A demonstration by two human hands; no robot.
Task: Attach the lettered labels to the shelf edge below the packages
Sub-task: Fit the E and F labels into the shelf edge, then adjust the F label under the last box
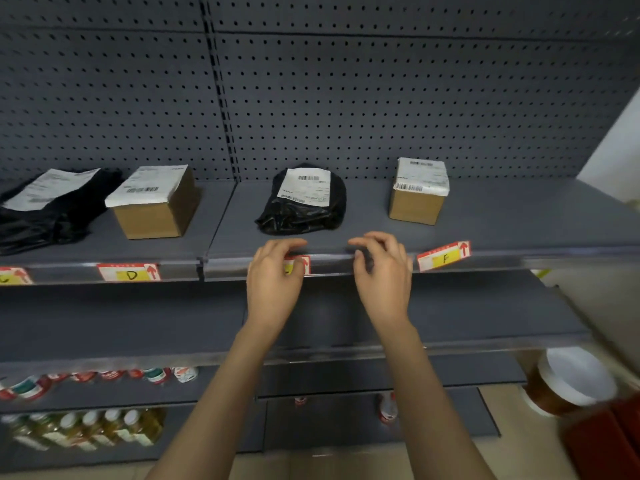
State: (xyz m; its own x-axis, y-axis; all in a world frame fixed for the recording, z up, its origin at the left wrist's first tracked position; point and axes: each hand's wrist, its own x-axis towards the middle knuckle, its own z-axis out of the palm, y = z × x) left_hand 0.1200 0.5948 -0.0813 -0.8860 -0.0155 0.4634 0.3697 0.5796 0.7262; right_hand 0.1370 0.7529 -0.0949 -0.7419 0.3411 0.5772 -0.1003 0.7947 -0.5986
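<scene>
Four packages sit on the grey shelf: a black bag (pixel 52 209) at far left, a cardboard box (pixel 156 202), a black bag (pixel 304 202) in the middle and a small box (pixel 419 192) to the right. Red-and-yellow labels line the shelf edge (pixel 554 261): one partly cut off at the far left (pixel 14 276), "D" (pixel 130 272), and a tilted "F" (pixel 444 256). My left hand (pixel 275 275) presses on a label (pixel 300 265) below the middle bag, mostly covering it. My right hand (pixel 381 268) pinches the shelf edge strip just right of it.
A grey pegboard (pixel 346 98) backs the shelves. An empty shelf lies below. Lower shelves hold red-capped items (pixel 104 377) and bottles of yellow liquid (pixel 86 427). A white-lidded container (pixel 571 379) stands at lower right beside a red object.
</scene>
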